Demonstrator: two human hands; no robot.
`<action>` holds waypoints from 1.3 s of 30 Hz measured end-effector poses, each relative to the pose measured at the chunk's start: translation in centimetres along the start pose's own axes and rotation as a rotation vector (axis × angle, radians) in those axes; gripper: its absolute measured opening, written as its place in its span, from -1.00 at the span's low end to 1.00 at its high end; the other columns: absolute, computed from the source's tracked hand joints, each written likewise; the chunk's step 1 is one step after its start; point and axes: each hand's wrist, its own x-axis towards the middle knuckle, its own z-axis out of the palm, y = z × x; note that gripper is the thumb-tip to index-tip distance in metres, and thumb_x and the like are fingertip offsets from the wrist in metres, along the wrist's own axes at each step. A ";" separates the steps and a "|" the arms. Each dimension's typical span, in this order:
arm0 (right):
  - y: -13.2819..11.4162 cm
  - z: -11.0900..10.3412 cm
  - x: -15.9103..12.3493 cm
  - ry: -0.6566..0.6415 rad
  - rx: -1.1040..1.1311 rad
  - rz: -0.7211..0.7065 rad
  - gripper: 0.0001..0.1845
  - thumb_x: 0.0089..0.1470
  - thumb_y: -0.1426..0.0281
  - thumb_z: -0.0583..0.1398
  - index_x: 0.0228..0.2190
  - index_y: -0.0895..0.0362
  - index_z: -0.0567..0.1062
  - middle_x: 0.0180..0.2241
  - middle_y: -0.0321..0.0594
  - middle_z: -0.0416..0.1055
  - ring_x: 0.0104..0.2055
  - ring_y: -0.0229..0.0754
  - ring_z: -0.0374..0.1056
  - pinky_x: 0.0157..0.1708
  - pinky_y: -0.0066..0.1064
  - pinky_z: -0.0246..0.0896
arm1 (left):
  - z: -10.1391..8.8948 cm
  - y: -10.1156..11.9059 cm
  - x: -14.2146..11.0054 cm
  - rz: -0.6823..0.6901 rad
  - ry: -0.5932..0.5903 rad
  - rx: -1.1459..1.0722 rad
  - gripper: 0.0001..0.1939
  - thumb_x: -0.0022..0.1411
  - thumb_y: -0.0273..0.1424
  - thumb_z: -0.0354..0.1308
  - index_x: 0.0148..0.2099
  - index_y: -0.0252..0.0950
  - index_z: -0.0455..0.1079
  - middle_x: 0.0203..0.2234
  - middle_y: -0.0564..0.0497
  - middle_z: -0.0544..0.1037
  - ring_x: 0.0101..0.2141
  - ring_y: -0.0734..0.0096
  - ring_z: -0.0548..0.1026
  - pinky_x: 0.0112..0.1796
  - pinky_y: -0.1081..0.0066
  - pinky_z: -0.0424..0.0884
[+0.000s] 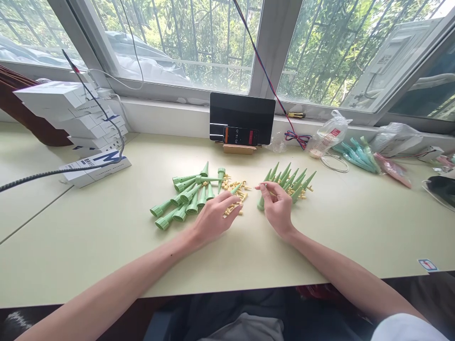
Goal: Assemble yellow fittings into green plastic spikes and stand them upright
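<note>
My left hand (218, 210) hovers over a heap of small yellow plastic fittings (244, 195), thumb and index finger apart. Just past its fingers the tip of a green spike (237, 187) shows; the rest is hidden behind the hand. To the left lies a pile of hollow green plastic spikes (192, 206) with ribbed, wide ends. My right hand (277, 206) pinches thumb and index finger together; what is between them is too small to make out. Behind that hand, several green spikes (298, 182) with yellow fittings attached lie in a row.
A phone showing a timer (241, 136) leans against a black tablet (241, 111). White boxes (94, 123) are stacked at the left, with a black cable (71, 168) across. Plastic bags (332, 132) and blue-green packs (359, 154) lie at the right by the window.
</note>
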 end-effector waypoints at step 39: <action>1.1 0.7 0.2 -0.321 -0.420 -0.158 -0.49 0.16 0.36 0.16 0.15 0.11 0.35 -0.25 -0.11 0.52 -0.39 -0.12 0.43 -0.24 -0.19 0.45 | -0.8 1.3 1.3 -0.561 0.048 -0.664 -0.70 0.30 -0.16 0.12 -0.15 -0.31 0.33 -0.39 0.06 0.43 -0.63 0.65 0.32 -0.65 0.58 0.28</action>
